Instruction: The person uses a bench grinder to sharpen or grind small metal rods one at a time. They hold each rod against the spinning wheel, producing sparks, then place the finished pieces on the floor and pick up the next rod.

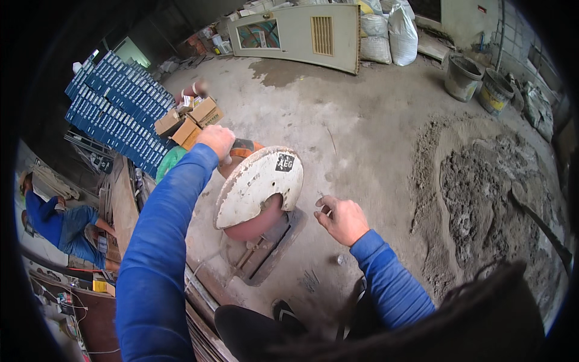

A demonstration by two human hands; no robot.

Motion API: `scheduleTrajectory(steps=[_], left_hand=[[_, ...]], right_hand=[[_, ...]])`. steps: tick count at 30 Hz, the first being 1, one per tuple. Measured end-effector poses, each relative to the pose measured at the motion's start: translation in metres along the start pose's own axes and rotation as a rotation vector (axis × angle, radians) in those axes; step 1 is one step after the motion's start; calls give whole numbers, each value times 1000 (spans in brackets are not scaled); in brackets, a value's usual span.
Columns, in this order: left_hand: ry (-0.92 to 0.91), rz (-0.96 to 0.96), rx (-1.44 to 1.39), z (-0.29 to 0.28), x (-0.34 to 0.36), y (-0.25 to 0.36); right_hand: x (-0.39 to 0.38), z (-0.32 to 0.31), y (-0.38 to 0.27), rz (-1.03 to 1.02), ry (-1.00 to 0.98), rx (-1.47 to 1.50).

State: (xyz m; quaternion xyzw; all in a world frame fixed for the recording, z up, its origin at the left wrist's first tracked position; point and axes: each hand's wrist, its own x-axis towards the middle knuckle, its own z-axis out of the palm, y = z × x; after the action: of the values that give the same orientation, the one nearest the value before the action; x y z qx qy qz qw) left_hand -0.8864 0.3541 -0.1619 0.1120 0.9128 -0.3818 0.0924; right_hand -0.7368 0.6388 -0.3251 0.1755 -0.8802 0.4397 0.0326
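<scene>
While left grip (218, 142) holds on | cut-off saw (256, 187): below, right of it

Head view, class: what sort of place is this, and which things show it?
Probably a building or renovation site: a spread of wet-looking grey mix, stained buckets and a cut-off saw.

Chop saw (260, 199) sits on conc. flr (362, 151), chipped wht guard (253, 181) over blurred reddish disc (256, 224).

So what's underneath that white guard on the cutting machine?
A reddish, blurred disc shows below the white guard, above a slotted base. The guard covers the disc's upper part, so that can't be seen.
</scene>
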Motion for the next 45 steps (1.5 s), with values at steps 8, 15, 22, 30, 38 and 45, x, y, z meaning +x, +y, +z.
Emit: scheduleTrajectory(steps=[8, 15, 22, 30, 38, 45], left_hand=[[-133, 21, -67, 1, 23, 7], [-73, 73, -61, 12, 28, 10], [160, 28, -29, 23, -8, -7], [166, 150, -39, 29, -1, -11], [123, 132, -48, 27, -4, -10], [86, 148, -78, 18, -5, -13]], right_hand=[[-1, 0, -4, 34, -46, 60], [5, 2, -11, 19, -22, 175], [117, -9, -52, -277, 145, 403], [287, 62, -68, -293, -430, 190], [321, 80, -75, -278, -881, 94], [319, 80, -79, -333, -775, 19]])
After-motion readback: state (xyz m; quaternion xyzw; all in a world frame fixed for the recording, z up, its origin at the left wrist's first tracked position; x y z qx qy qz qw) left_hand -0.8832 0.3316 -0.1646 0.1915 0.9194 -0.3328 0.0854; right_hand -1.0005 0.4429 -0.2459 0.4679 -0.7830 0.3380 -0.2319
